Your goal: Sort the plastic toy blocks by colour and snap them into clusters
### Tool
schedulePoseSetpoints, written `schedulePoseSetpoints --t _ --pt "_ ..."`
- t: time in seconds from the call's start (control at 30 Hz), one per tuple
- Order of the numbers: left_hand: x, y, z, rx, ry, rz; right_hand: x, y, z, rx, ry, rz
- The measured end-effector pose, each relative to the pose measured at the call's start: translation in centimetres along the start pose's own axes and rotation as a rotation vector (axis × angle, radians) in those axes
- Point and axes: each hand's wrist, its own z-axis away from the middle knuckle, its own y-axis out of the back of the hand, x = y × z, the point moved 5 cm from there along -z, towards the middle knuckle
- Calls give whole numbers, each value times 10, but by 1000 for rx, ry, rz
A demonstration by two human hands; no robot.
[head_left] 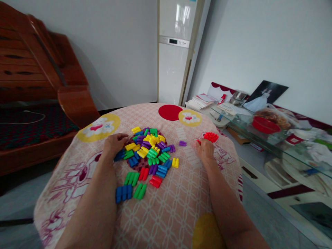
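Note:
Colourful plastic building blocks point(142, 152) lie in a loose heap on the pink patterned tablecloth point(166, 214). My left hand point(113, 146) rests at the heap's left edge, beside blue blocks point(119, 155). Its fingers are loosely bent and apart, with nothing visible in them. Over on the right, my right hand point(206, 151) is closed, with a bit of a red block point(198, 142) showing at its fingertips. Just beyond its knuckles sits a cluster of red blocks point(211, 137). A single purple block point(183, 143) lies between the heap and my right hand.
A wooden sofa point(75, 100) stands to the left. On the right, a glass-topped cabinet point(249, 129) carries papers, a red bowl point(266, 125), bags and a photo point(266, 95). A tall white air conditioner point(172, 69) stands behind the table.

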Motion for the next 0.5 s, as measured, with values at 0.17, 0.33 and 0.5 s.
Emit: schedulePoseSetpoints --t 0.17,0.33,0.5 --pt "1 2 0 9 -22 -13 41 25 -6 203 -232 -124" --pt "0 0 0 1 -9 -19 94 32 -7 308 -458 -176" --pt "1 -1 0 -4 -3 -13 113 19 -7 274 -552 -160"
